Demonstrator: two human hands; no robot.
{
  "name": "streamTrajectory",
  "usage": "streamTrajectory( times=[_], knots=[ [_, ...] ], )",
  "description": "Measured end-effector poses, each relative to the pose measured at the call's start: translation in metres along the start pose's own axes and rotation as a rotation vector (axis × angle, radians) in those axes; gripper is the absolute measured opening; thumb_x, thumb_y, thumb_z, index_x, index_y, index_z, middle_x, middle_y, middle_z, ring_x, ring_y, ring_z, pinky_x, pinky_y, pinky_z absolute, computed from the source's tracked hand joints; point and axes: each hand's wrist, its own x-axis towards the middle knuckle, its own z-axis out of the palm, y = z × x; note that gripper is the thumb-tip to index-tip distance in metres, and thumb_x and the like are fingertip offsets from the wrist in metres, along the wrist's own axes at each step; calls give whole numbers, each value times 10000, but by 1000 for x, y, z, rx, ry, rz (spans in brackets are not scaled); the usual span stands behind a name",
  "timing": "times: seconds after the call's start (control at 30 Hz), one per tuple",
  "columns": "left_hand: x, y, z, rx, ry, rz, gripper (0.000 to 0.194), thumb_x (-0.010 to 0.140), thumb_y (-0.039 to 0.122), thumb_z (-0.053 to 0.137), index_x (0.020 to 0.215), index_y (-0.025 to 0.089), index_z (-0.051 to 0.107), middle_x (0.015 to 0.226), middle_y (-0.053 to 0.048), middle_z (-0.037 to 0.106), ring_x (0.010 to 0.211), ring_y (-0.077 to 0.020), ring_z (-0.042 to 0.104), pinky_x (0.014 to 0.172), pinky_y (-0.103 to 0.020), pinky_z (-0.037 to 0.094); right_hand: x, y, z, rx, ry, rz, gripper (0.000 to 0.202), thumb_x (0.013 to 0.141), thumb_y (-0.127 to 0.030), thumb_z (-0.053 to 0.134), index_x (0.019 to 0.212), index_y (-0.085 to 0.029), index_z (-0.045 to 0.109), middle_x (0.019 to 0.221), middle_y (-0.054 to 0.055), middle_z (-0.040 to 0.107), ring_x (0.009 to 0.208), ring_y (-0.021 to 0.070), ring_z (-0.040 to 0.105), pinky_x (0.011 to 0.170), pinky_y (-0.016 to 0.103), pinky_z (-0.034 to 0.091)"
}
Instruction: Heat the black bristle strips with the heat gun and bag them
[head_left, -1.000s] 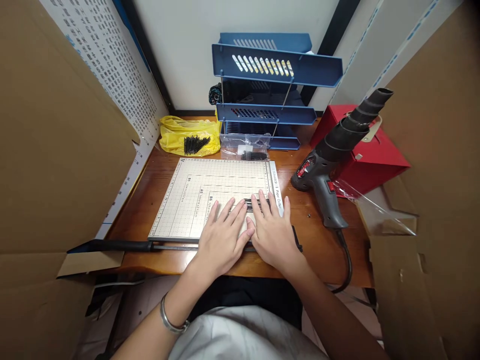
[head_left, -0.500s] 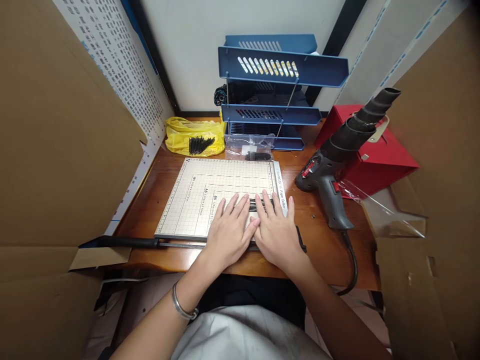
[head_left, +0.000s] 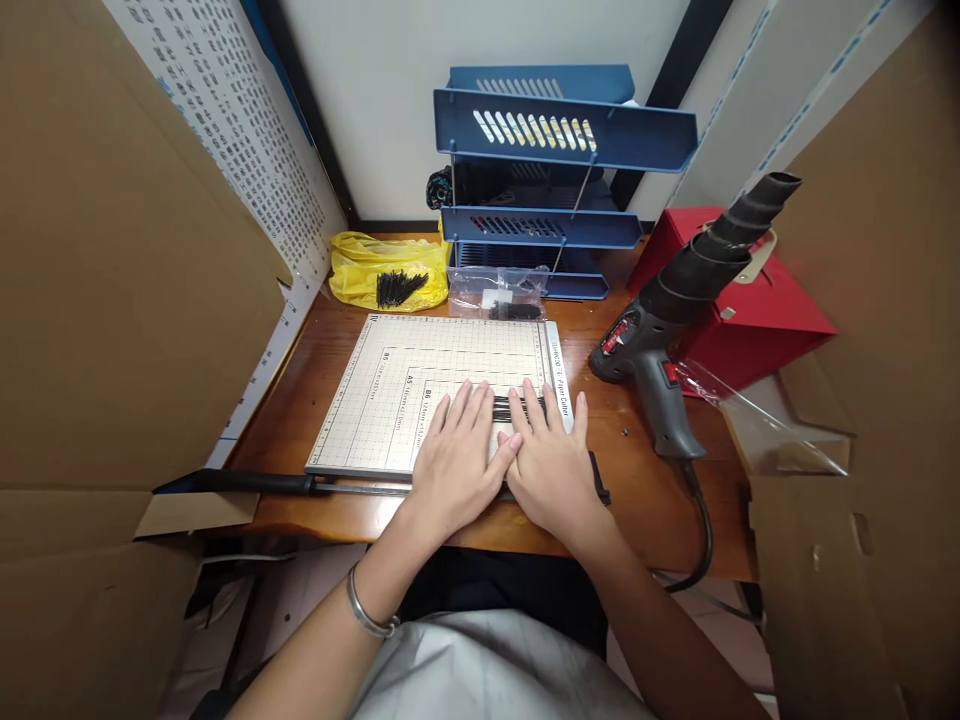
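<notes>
Black strands [head_left: 507,410] lie aligned, ungathered, by the paper cutter's [head_left: 367,410] right edge under left hand [head_left: 456,468] and right hand [head_left: 553,475], fingers slightly spread; near the desk's [head_left: 645,505] far-left corner, one gathered bunch [head_left: 400,289].

Your paper cutter [head_left: 390,425] lies on the worktop [head_left: 637,530], its handle [head_left: 277,484] reaching beyond its near left corner. On the cutter's right part, strips [head_left: 510,408] run from your left hand [head_left: 459,465] to beneath your right hand [head_left: 551,465]. Behind the cutter's left part lies a bag [head_left: 375,252] with pieces [head_left: 400,289] on it; behind its middle, a plastic pouch [head_left: 466,292], then a tray rack [head_left: 592,230]. Right of the cutter you have a heat gun [head_left: 660,390], then a box [head_left: 772,310].
</notes>
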Motion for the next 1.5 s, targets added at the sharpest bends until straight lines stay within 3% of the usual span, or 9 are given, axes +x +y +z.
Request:
streamTrajectory(
  times=[0.1,0.33,0.77,0.93,1.13,1.5],
  knots=[
    [1,-1,6,-13,69,-32,730,1089,557,265,1587,36,376,1680,-170,343,1597,-302,244,1297,-516,275,0,0,0,0,-8,-2,592,1065,-351,299,1605,-128,395,1681,109,307,1566,358,286,1259,682,90],
    [2,-2,8,77,92,20,654,1097,528,284,1554,93,459,1664,-162,382,1572,-324,310,1261,-556,335,0,0,2,-16,27,-15,592,1054,-341,339,1599,-120,414,1675,133,319,1556,365,306,1275,637,101],
    [-4,-5,3,38,56,27,767,1082,613,250,1578,49,403,1687,-177,323,1591,-318,259,1281,-545,297,0,0,3,-4,37,-7,593,1076,-378,295,1597,-121,416,1672,134,331,1546,368,319,1260,660,93],
    [-15,-3,3,96,104,37,690,1092,576,266,1564,103,437,1663,-142,385,1574,-338,301,1271,-672,215,0,2,3,5,45,-15,593,1079,-384,289,1584,-113,438,1662,148,351,1533,377,339,1253,662,113],
    [-18,-3,8,119,131,41,626,1088,553,332,1538,150,496,1645,-104,427,1548,-353,352,1258,-670,244,1,2,3,3,47,-18,590,1080,-387,296,1579,-112,447,1663,148,349,1534,376,337,1257,652,107],
    [-17,-2,7,92,115,87,677,1091,575,278,1575,128,432,1653,-94,408,1558,-335,339,1276,-659,207,0,1,2,14,14,-11,600,1085,-386,263,1597,-112,414,1675,146,315,1551,381,308,1259,657,89]
  ],
)
